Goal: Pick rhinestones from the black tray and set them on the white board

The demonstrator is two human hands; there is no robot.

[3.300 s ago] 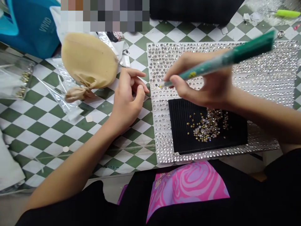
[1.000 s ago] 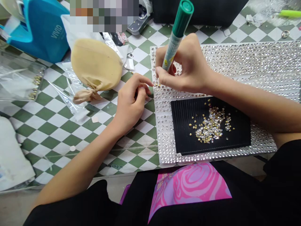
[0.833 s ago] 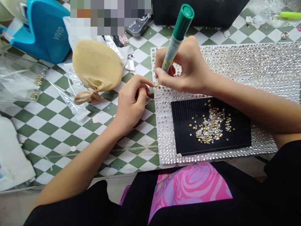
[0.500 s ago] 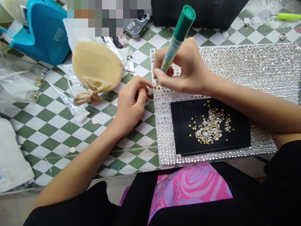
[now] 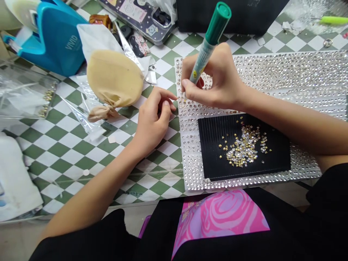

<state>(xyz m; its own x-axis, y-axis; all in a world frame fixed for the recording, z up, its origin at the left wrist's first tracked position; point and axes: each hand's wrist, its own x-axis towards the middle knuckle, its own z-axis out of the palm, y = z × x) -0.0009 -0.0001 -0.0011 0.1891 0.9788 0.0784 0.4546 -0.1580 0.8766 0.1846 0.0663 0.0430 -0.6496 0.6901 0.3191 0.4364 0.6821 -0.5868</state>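
My right hand [image 5: 213, 78] is closed around a green-capped marker-like pen [image 5: 202, 58], held tilted with its green end up. Its lower tip points down at the left edge of a white sheet covered in rows of clear rhinestones [image 5: 293, 72]. My left hand [image 5: 153, 117] lies at that edge, index finger stretched out to the sheet and thumb apart, with nothing visible in it. Below my right hand a black ridged tray [image 5: 214, 145] rests on the sheet. On it lies a pile of loose gold-backed rhinestones [image 5: 244, 148].
A tan knotted pouch [image 5: 115, 78] lies left of my hands. Behind it are a blue tape dispenser [image 5: 61, 40] and a phone in a decorated case [image 5: 141, 18]. A black box [image 5: 231, 16] stands at the back. A clear bag with stones [image 5: 24, 94] is far left.
My right hand and the pen have shifted slightly right, away from my left fingertip. My left hand stays by the sheet's edge. The view has moved slightly.
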